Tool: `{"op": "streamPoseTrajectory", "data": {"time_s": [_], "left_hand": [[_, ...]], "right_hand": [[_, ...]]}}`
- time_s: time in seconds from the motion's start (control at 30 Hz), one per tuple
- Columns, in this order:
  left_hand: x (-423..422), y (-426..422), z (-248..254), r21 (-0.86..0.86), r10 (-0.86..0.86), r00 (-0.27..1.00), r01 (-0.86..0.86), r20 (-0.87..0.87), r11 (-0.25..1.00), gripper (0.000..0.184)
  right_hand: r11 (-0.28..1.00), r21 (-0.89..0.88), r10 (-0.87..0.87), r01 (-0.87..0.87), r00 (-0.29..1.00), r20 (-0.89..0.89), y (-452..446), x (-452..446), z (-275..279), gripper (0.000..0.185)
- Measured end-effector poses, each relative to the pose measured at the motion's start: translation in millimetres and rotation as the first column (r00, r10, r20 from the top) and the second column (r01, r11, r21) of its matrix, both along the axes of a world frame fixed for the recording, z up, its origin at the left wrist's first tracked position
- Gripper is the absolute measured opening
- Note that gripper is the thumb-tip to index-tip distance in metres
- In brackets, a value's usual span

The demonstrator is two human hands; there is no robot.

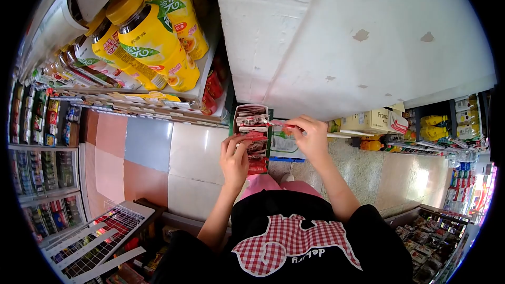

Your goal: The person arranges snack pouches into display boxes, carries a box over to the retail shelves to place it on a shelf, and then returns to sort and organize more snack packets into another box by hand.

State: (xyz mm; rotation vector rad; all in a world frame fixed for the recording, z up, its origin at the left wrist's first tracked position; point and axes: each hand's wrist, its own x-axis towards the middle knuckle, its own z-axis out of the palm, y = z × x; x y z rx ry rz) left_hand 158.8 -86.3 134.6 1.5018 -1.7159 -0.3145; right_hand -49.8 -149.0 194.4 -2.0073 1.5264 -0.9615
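A narrow open box [270, 144] stands upright in front of my body, filled with a row of small red and white packets [256, 164]. My left hand [235, 159] reaches over its left side, fingers bent and pinched on a red packet [255, 136] in the row. At the box's far right, my right hand [310, 135] pinches a small red and white packet [279, 123] between thumb and fingers. Print on the packets is too small to read. The fingertips partly cover what they hold.
Yellow-capped drink bottles [158, 47] fill a shelf at the upper left. A large white panel [336, 37] with worn patches rises ahead. A carton [368, 121] sits on a shelf at the right. Behind on the left is a wire rack [105, 231]; a goods bin [431, 242] stands lower right.
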Motion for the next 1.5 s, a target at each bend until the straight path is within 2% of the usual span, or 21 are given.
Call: {"op": "streamPoseTrajectory", "data": {"time_s": [0.17, 0.47, 0.67, 0.77, 0.97, 1.07, 1.27, 1.37, 1.5], "left_hand": [[-0.3, 0.6, -1.5, 0.008, 0.005, 1.0, -0.005, -0.015, 1.0, 0.032], [-0.8, 0.8, -1.7, 0.009, 0.004, 1.0, -0.004, -0.01, 1.0, 0.032], [0.3, 0.4, -4.0, 0.01, 0.006, 1.0, -0.006, -0.011, 1.0, 0.033], [0.4, 0.5, -2.7, 0.011, 0.007, 1.0, -0.007, -0.009, 1.0, 0.034], [0.1, 1.6, -3.7, 0.006, 0.013, 1.0, -0.013, -0.016, 1.0, 0.035], [-0.2, 0.5, -3.2, 0.009, 0.005, 1.0, -0.005, -0.017, 1.0, 0.035], [-2.2, 1.1, -2.9, 0.045, 0.01, 1.0, -0.01, 0.013, 0.999, 0.041], [-2.0, -0.4, -6.5, 0.059, -0.014, 0.999, 0.012, 0.034, 0.998, 0.046], [1.0, -4.8, -4.2, 0.086, -0.077, 0.997, 0.074, 0.03, 0.993, 0.05]], "right_hand": [[1.0, 0.007, 0.006, -0.005, 0.999, -0.049, -1.2, -1.5, 0.5, 0.016], [0.995, 0.072, 0.057, -0.063, 0.995, 0.077, -5.9, 20.2, -26.8, 0.013], [0.992, 0.048, 0.107, -0.117, 0.979, 0.173, -17.7, 42.3, -33.5, 0.011], [0.989, -0.022, 0.144, -0.143, 0.984, 0.108, -19.4, 48.3, -46.1, 0.01], [0.988, 0.136, 0.062, -0.071, 0.995, 0.074, -20.0, 41.9, -59.9, 0.007], [0.988, 0.146, 0.055, -0.057, 0.998, 0.015, -22.0, 39.8, -63.0, 0.006], [0.988, 0.136, 0.071, -0.067, 0.997, -0.03, -28.3, 37.7, -80.4, 0.004], [0.988, 0.119, 0.107, -0.093, 0.988, -0.11, -29.3, 41.9, -92.1, 0.006], [0.992, 0.093, 0.091, -0.083, 0.992, -0.083, -30.3, 46.2, -95.3, 0.009]]}}
